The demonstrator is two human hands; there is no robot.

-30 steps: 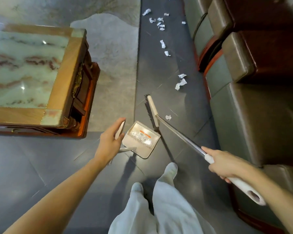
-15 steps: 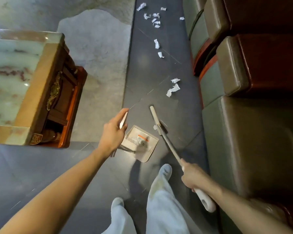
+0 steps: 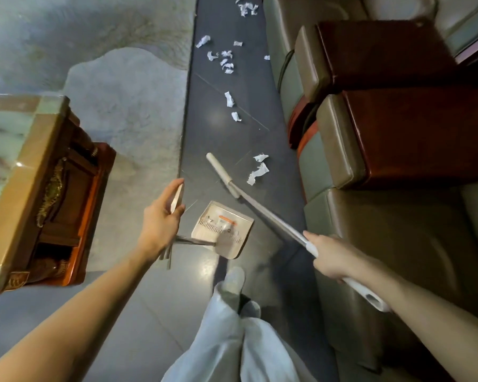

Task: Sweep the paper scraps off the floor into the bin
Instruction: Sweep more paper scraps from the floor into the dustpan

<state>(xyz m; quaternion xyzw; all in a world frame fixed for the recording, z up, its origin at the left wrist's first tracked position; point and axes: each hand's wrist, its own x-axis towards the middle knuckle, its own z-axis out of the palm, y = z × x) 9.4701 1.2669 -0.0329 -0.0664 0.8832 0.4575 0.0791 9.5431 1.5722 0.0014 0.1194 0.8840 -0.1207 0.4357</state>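
White paper scraps (image 3: 257, 170) lie on the dark floor strip, with several more scraps (image 3: 227, 61) farther up it. My right hand (image 3: 332, 257) grips the white handle of a broom (image 3: 262, 213), whose pale head (image 3: 222, 173) rests on the floor just left of the nearest scraps. My left hand (image 3: 160, 223) holds the upright handle of a beige dustpan (image 3: 222, 228) between thumb and fingers. The pan sits on the floor in front of my feet, below the broom head.
A marble-topped wooden table (image 3: 36, 188) stands to the left on a grey rug (image 3: 127, 114). Brown leather sofas (image 3: 398, 133) line the right side of the narrow floor strip. My legs in light trousers (image 3: 232, 332) fill the bottom centre.
The broom head has swung away from the dustpan up towards the nearest scraps. My view and body have stepped forward along the strip. Both hands keep their hold.
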